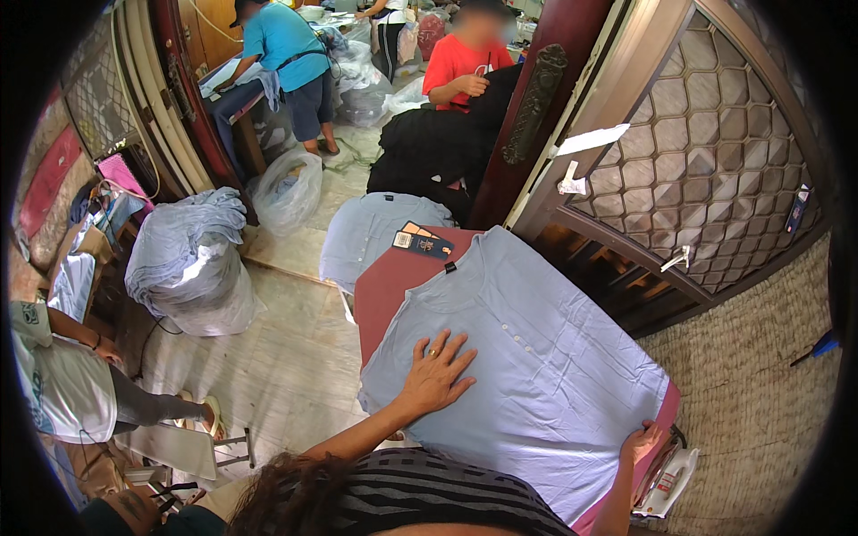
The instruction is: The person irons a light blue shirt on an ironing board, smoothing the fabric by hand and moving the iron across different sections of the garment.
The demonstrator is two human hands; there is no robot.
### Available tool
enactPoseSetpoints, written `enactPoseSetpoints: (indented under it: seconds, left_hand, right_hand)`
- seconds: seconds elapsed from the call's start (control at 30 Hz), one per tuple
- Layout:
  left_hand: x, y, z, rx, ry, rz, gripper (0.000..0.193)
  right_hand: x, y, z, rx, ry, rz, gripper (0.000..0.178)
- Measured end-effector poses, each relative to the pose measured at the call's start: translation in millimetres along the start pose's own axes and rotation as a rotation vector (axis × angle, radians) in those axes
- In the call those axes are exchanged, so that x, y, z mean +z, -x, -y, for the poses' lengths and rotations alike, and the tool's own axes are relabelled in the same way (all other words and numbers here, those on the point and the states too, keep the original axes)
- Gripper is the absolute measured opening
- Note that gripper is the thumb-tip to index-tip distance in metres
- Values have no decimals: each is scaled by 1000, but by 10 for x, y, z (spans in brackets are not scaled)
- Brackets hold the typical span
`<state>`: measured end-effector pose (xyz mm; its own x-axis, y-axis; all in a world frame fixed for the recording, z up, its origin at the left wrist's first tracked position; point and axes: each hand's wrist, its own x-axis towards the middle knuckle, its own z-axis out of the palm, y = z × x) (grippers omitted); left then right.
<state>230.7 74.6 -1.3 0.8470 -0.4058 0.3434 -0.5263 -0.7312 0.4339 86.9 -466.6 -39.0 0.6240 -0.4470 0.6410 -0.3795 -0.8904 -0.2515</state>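
Head view: both bare hands are on or near a light-blue shirt at the centre of the frame.
Left hand: lies flat on the shirt's chest, left of the button row (438,375), fingers spread and gripping nothing.
Right hand: is at the hem, lower right of the frame (638,442), fingers curled at the cloth's edge; whether they pinch it or only rest there, I cannot tell.
Shirt: spread front side up, collar toward the top of the frame and hem toward the lower right (527,380).
Done: the shirt is laid out, and its chest looks fairly smooth.
Left: creases run along the right side and lower part, so the flattening seems only partly finished.
Iron: beside the board's edge at the lower right, just beside the right hand, off the shirt (672,482).
Board: dark-red cover, bare along the shirt's upper left edge (377,299).
Tags: a dark and orange bunch, near the collar (427,244).
Second shirt: light blue, lying just beyond the board, upper centre (371,230).
Bag of clothes: blue garments heaped in clear plastic, left of the frame (192,263).
Black cloth: a large heap, upper centre (420,147).
Co-workers: one in red behind that heap (451,64), one in blue leaning over a table, upper left (286,45).
Door: brown lattice, upper right (572,219).
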Motion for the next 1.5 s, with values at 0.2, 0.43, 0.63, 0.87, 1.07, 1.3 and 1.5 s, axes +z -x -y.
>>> enactPoseSetpoints:
  seconds: [0.2, 0.43, 0.63, 0.87, 1.07, 1.3, 1.5]
  left_hand:
    - [-12, 6, 12, -1, 12, 0, 50]
    - [-35, -10, -2, 1, 22, -8, 48]
    - [-19, -14, 7, -2, 21, -6, 49]
    - [-11, -16, -3, -7, 32, -14, 49]
    - [-107, 0, 19, -29, 184, -5, 46]
    - [-1889, -543, -616, 444, 931, -497, 45]
    - [-3107, 159, -1279, 495, 1403, -359, 21]
  right_hand:
    - [18, 6, -24, 44, -1, 44, 24]
    - [11, 5, -53, 53, -11, 38, 25]
    - [-4, 8, 16, 13, 10, 25, 24]
    - [-34, -8, -7, 22, -32, 20, 24]
    - [8, 6, 118, 21, 21, -5, 21]
    - [1, -3, 15, 28, 18, 30, 21]
    - [-50, 6, -19, 31, 25, 3, 21]
